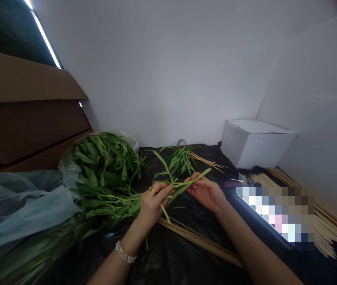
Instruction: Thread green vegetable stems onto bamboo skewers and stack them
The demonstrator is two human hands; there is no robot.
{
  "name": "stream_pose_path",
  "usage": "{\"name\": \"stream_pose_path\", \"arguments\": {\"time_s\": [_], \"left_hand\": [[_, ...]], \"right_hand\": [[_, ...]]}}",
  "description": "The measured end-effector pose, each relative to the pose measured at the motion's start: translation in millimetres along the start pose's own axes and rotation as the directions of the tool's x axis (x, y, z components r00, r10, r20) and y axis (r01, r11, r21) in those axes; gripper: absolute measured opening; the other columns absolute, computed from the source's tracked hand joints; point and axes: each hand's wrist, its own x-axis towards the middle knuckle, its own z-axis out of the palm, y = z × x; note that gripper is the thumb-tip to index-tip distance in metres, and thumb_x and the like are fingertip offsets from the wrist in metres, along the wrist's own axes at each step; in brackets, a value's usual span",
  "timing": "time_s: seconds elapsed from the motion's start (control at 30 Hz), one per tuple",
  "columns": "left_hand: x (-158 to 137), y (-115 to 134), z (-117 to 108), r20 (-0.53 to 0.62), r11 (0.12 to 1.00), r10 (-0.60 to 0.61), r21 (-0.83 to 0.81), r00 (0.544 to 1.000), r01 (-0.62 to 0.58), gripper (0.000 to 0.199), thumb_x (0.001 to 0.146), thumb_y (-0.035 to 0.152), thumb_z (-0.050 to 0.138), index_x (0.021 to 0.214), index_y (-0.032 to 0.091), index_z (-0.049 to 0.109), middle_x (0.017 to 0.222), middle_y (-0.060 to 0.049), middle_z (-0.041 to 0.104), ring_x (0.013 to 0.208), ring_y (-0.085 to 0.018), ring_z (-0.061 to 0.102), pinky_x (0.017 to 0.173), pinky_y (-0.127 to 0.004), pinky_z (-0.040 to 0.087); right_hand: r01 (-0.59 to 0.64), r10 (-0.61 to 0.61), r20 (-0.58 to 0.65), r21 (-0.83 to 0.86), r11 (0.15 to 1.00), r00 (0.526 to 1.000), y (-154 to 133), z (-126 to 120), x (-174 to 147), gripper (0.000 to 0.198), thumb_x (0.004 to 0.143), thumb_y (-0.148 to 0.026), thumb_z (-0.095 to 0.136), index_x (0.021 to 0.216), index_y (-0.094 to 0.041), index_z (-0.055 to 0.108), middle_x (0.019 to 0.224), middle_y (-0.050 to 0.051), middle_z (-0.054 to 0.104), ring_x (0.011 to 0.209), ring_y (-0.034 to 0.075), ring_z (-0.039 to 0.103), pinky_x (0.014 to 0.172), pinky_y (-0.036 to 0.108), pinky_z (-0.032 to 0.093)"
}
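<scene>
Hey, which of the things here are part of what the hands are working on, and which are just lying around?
In use:
- left hand and right hand, both gripping the green stalk
- greens pile
- skewers
- skewered greens

Lying about:
- white box
- cardboard boxes
- plastic bag

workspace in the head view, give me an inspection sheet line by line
surface: black plastic sheet, crinkled
job's things: green stem held between both hands; loose greens pile at left
clutter: bamboo skewers on the sheet, more skewers at right, small skewered bunch, pale plastic bag
hands: left hand and right hand pinch the stem
cables: nothing seen
surroundings: white box, cardboard boxes, white wall
</scene>
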Motion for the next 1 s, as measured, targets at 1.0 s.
{"name": "stream_pose_path", "arguments": {"time_s": [1.0], "left_hand": [[11,-3,-13,-0.089,0.964,-0.258,-0.09,0.962,0.25,0.009,0.079,0.018,0.063,0.088,0.018,0.066,0.085,-0.004,0.063,0.077,-0.017,0.06,0.071,-0.028,0.047]], "right_hand": [[-0.026,0.023,-0.091,-0.031,0.999,0.996,14,1,2,0.026,0.069,-0.029,0.08,0.091,-0.016,0.074,0.074,0.001,0.069,0.069,0.01,0.06,0.065,0.022,0.047]]}}
